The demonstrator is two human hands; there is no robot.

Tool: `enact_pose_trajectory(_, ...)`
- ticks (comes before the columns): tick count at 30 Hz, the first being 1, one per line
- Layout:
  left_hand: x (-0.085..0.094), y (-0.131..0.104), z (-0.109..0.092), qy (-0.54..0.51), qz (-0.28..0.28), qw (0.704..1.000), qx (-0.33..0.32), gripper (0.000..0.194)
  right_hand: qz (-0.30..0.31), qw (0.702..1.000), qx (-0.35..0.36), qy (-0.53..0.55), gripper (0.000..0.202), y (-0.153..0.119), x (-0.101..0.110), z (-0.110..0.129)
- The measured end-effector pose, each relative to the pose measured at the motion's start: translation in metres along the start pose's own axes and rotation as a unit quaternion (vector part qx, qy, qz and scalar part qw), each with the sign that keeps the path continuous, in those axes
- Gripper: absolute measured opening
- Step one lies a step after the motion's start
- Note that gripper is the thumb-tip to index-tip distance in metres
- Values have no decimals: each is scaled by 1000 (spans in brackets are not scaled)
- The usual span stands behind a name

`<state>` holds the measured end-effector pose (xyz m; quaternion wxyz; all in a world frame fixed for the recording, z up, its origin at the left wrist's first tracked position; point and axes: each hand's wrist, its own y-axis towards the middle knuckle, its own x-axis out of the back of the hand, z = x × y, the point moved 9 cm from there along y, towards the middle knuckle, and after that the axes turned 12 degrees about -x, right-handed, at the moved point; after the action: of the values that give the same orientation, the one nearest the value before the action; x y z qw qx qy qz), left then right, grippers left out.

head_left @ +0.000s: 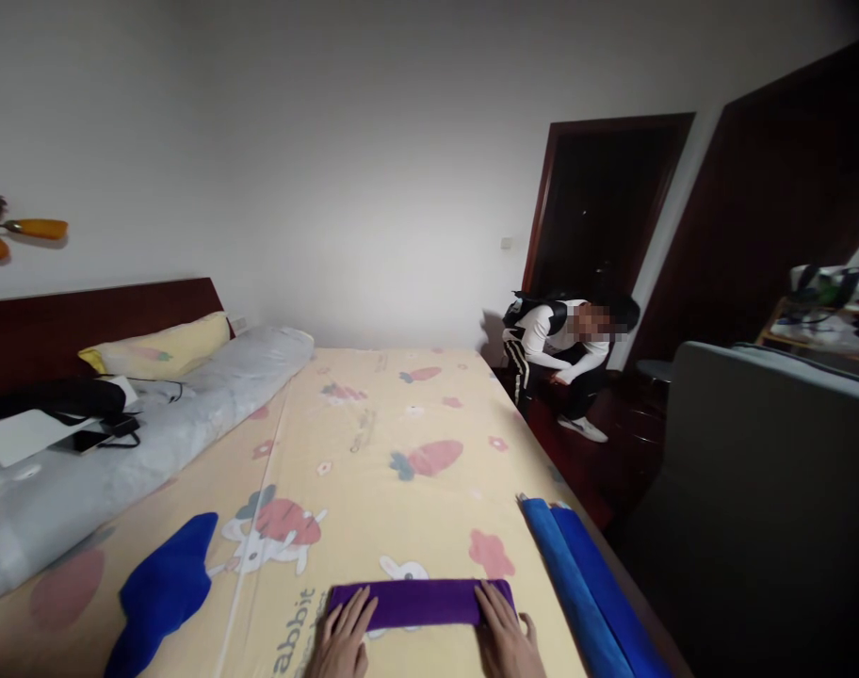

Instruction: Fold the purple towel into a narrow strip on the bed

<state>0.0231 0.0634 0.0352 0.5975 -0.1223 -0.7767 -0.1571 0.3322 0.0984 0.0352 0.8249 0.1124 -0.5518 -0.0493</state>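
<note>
A purple cloth (419,602), folded into a narrow strip, lies on the yellow cartoon-print bedsheet (373,424) at the near edge. My left hand (343,638) rests flat on its left end, fingers spread. My right hand (504,636) presses flat on its right end. Neither hand grips anything. A crumpled dark blue cloth (162,589) lies to the left, apart from my hands. A folded blue cloth (585,589) lies along the bed's right edge.
A grey bolster (153,424) and a yellow pillow (161,347) sit by the dark headboard, with a black bag, papers and a phone (83,438) on them. Another person (567,363) crouches by the doorway beyond the bed. A grey panel (769,508) stands to the right.
</note>
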Motion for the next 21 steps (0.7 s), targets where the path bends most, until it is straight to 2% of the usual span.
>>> enact_pose_trajectory(2, 2, -7, 12, 12, -4, 1000, 15, 85, -1, 1000, -6, 6, 51, 2, 4, -13)
enact_pose_trajectory(4, 2, -6, 17, 17, -6, 999, 44, 84, 9, 1000, -22, 13, 51, 5, 4, -15)
enact_pose_trajectory(8, 6, 7, 17, 34, -28, 995, 88, 75, 38, 996, -81, 26, 49, 20, 15, 0)
enact_pose_trajectory(11, 13, 18, 21, 26, -51, 995, 83, 72, 62, 992, -104, 40, 45, 38, 38, 17)
enact_pose_trajectory(14, 20, 23, 28, 9, -51, 996, 76, 68, 67, 991, -106, 56, 36, 61, 71, 31)
enact_pose_trajectory(16, 25, 25, 31, 1, -49, 995, 87, 64, 63, 991, -89, 77, 31, 77, 101, 45)
enact_pose_trajectory(19, 33, 31, 25, -28, -65, 991, 116, 57, 53, 990, -38, 127, 30, 91, 158, 81)
enact_pose_trajectory(21, 30, 39, 13, -53, -63, 988, 134, 52, 43, 982, 2, 186, 31, 90, 200, 115)
